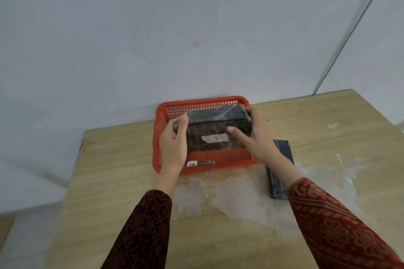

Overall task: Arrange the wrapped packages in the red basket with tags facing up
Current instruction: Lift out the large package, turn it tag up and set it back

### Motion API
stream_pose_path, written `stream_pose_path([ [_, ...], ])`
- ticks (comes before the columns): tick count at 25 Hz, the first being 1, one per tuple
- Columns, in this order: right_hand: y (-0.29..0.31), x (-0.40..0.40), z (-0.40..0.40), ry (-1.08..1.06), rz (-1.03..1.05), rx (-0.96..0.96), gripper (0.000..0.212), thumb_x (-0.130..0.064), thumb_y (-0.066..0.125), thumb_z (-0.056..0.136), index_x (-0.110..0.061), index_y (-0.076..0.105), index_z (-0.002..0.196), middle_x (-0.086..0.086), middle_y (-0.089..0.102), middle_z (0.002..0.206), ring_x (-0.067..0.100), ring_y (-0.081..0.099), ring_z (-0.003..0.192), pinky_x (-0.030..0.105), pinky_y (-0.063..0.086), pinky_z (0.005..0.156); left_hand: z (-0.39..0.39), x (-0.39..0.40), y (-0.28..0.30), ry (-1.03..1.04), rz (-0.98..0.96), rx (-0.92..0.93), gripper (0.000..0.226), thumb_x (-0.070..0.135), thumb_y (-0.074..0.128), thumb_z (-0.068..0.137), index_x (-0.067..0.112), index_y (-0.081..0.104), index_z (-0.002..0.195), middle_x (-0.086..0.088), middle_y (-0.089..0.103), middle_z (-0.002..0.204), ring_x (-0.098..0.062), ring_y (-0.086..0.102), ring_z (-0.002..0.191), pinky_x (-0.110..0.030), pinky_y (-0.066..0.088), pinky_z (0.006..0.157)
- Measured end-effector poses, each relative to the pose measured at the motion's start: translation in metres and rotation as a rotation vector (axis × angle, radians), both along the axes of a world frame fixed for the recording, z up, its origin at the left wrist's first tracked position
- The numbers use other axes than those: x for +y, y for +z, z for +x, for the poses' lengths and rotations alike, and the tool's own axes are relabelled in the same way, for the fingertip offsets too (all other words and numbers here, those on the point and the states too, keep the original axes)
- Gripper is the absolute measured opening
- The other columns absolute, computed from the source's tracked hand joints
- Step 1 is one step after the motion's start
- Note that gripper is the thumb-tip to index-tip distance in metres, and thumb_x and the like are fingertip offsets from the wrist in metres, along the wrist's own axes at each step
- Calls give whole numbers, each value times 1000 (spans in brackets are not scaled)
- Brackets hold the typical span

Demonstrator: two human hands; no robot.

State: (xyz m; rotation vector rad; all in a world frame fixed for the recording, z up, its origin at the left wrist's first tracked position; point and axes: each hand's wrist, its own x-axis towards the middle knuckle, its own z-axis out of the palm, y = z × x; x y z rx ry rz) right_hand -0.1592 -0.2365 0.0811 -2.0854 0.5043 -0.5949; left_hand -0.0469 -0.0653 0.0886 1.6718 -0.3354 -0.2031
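Note:
A red plastic basket (pixel 202 101) stands on the wooden table against the wall. Inside it a dark package wrapped in clear film (pixel 214 124) is tilted, its white tag (pixel 214 138) marked "A" facing me. My left hand (pixel 173 146) grips the package's left end and my right hand (pixel 254 135) grips its right end. At the basket's front lies a small wrapped item with a white tag (pixel 192 164) marked "B". Another dark wrapped package (pixel 282 168) lies on the table to the right of the basket, partly under my right forearm.
Sheets of crumpled clear film (pixel 244 196) lie on the table (pixel 113 159) in front of the basket and spread to the right. The grey wall rises right behind the basket. The table's left edge drops off near the basket's left side.

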Motion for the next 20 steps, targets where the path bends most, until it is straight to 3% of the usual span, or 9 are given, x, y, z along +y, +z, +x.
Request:
stream_pose_path([
  [3,0,11,-5,-59,162,-71,51,-59,60,77,-28,50,116,-19,64,101,-6,61,97,32,55,86,-21,19,-7,-44,-98,54,32,42,58,86,20,62,110,6,68,106,-4,63,99,-21,49,85],
  [6,-4,22,-7,-110,342,-79,54,-63,58,76,-30,54,118,-9,66,112,11,63,107,45,51,97,-36,32,-18,-81,-121,119,42,41,71,75,28,56,112,5,66,110,-7,65,99,-26,54,82],
  [10,-20,42,-12,-70,647,27,78,-70,63,67,-30,46,132,-1,61,129,16,60,113,43,48,101,-38,43,-26,-56,-275,307,52,44,75,67,27,59,113,2,69,112,-16,66,102,-36,55,83],
  [12,-29,48,-16,3,755,42,66,-54,70,71,-30,48,128,0,61,128,14,62,110,41,50,98,-28,47,-22,-61,-284,306,51,42,75,69,21,61,114,0,70,109,-18,67,100,-36,55,80],
  [14,-30,43,-20,62,662,93,61,-39,73,77,-32,44,130,-5,58,125,7,60,107,30,53,87,-16,50,-18,-80,-226,295,37,36,73,74,20,64,107,-1,72,102,-19,69,94,-30,56,71],
  [17,-19,37,-20,254,566,206,69,-38,73,77,-39,35,135,-16,58,116,-1,64,98,18,51,73,0,55,-7,-226,-92,314,19,34,72,77,31,67,95,1,75,97,-17,71,87,-21,54,61],
  [20,-9,42,-12,321,559,210,61,-44,68,81,-37,38,134,-15,64,112,1,68,95,16,55,68,6,49,1,-358,-37,323,20,41,72,76,38,68,95,6,74,100,-14,70,91,-23,55,69],
])
